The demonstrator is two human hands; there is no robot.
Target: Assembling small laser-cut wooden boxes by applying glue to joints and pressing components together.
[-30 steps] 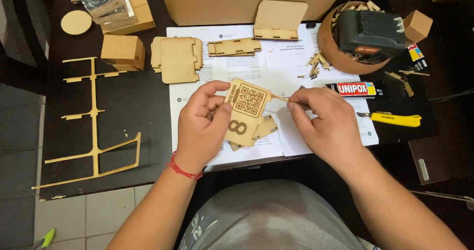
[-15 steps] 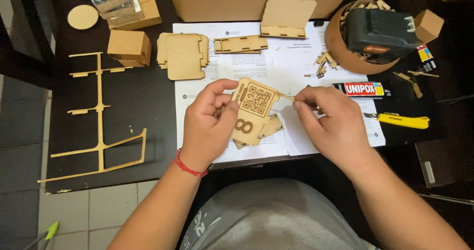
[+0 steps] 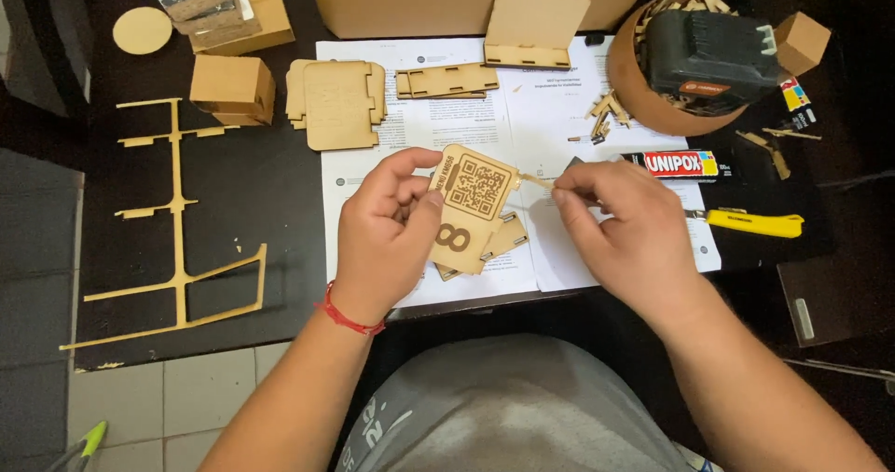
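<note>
**Two hands at work on a small engraved wooden plate**

The left hand [image 3: 387,234], a red cord at its wrist, grips an engraved wooden plate [image 3: 471,206] by its left edge, thumb on the face and fingers curled behind, holding it tilted above white paper sheets [image 3: 550,109]. The right hand [image 3: 629,234] has thumb and forefinger pressed together on a thin wooden sliver [image 3: 536,181] whose far tip meets the plate's right edge. Under the plate, more slotted wooden pieces [image 3: 503,241] lie on the paper.

Just beyond the right hand lies a glue tube [image 3: 676,164], and to its right a yellow-handled knife [image 3: 753,220] near the table's dark right side. Farther off, past the glue, a round tray [image 3: 634,85] holds a black battery pack [image 3: 713,57] and wood scraps. Beyond the left hand sit a stack of flat cut panels [image 3: 337,101] and a wooden box [image 3: 231,88]. Well to the left, a leftover cut-out frame [image 3: 177,225] sprawls on the black table [image 3: 270,192], with bare tabletop between it and the paper. The table's near edge runs just below both wrists; tiled floor [image 3: 186,397] shows beneath on the left.
</note>
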